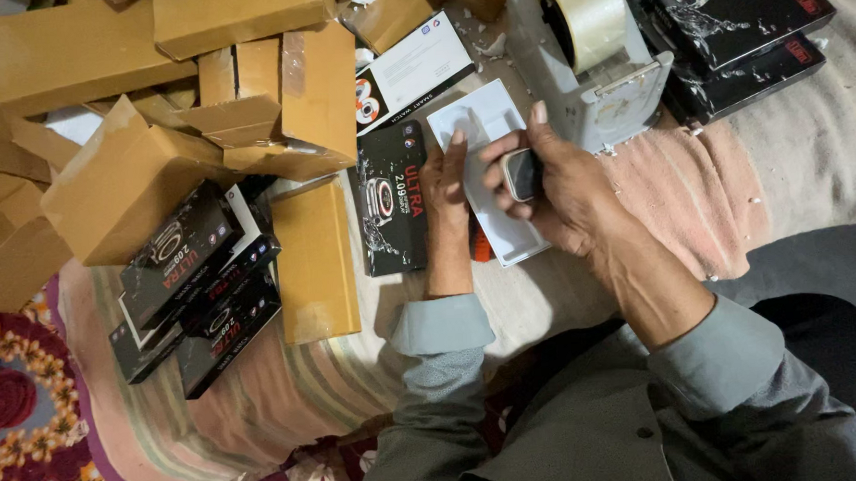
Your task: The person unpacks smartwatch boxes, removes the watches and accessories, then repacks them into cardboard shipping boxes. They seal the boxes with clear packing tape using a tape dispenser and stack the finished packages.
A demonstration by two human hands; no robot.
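Observation:
My right hand (556,187) grips a small smartwatch body (521,174) with a dark screen, held above a white open box tray (485,123). Resting flat on the near part of that tray is my left hand (446,206), fingers together and pointing away from me. A bit of orange strap (481,248) shows under it. Just left of my left hand lies a black watch box (393,208). Both forearms wear grey-blue sleeves.
A grey tape dispenser (594,65) with a clear tape roll stands behind the tray. Black boxes (735,11) are stacked at top right, more black boxes (194,284) at left. Brown cartons (137,176) pile up across the top left. Striped cloth (290,391) covers the surface.

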